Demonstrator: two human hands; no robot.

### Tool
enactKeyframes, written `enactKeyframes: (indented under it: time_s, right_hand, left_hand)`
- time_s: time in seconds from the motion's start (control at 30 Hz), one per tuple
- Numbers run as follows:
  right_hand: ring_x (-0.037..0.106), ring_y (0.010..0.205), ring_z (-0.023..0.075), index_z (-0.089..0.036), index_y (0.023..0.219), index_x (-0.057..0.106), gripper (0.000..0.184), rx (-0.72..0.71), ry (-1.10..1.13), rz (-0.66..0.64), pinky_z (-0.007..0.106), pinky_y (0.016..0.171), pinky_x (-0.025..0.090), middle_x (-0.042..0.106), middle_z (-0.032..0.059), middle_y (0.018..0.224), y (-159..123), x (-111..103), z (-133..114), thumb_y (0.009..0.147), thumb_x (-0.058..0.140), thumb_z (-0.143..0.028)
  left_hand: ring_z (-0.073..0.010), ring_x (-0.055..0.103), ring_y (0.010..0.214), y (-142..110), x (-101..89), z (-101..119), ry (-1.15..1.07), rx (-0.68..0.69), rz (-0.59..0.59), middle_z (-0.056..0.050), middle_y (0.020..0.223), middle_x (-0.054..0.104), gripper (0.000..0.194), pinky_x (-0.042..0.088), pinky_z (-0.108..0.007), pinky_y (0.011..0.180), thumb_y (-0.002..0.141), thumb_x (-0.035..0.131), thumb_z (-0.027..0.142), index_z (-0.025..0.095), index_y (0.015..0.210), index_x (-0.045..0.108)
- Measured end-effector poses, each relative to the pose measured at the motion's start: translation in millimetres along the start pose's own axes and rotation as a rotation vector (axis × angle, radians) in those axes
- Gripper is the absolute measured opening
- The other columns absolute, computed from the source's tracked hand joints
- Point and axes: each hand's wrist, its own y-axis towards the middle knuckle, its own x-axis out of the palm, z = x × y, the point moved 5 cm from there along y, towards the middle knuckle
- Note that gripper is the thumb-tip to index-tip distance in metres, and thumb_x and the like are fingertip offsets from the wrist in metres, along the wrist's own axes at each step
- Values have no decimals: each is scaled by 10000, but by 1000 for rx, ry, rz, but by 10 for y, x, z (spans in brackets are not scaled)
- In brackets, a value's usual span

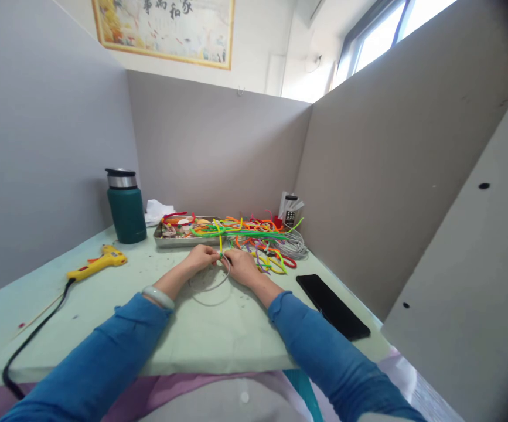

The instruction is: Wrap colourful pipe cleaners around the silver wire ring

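A thin grey wire hoop (219,285) hangs just above the table between my hands. At its top a yellow pipe cleaner (221,244) stands upright, with a bit of green at its foot where it meets the wire. My left hand (201,258) is closed in a pinch at this join, from the left. From the other side my right hand (240,266) pinches the hoop by the same spot. The fingertips partly cover the join, so how the pipe cleaner is fastened cannot be made out.
Behind my hands lie a metal tray (179,241) of craft pieces, many coloured pipe cleaners (254,233) and a coil of grey wire (295,246). A yellow glue gun (99,265) and green bottle (126,211) stand left, a black phone (333,306) right. Grey partitions (218,146) surround the table.
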Motion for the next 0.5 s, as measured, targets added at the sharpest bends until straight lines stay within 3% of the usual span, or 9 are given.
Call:
enactKeyframes:
  time_s: [0.3, 0.5]
  right_hand:
    - [550, 717, 138, -194, 829, 634, 274, 43, -14, -26, 223, 581, 307, 650, 37, 794, 3, -5, 5, 861, 411, -349]
    - [547, 689, 140, -198, 826, 631, 261, 60, -20, -39, 226, 579, 312, 649, 36, 770, 5, 21, 28, 852, 421, -351]
  left_hand:
    - [-42, 238, 365, 7, 34, -21, -118, -4, -70, 65, 436, 331, 359, 174, -210, 386, 674, 583, 490, 132, 651, 567]
    - [-49, 277, 396, 13, 18, -14, -99, 14, -40, 47, 475, 402, 407, 200, -211, 404, 629, 591, 529, 125, 674, 594]
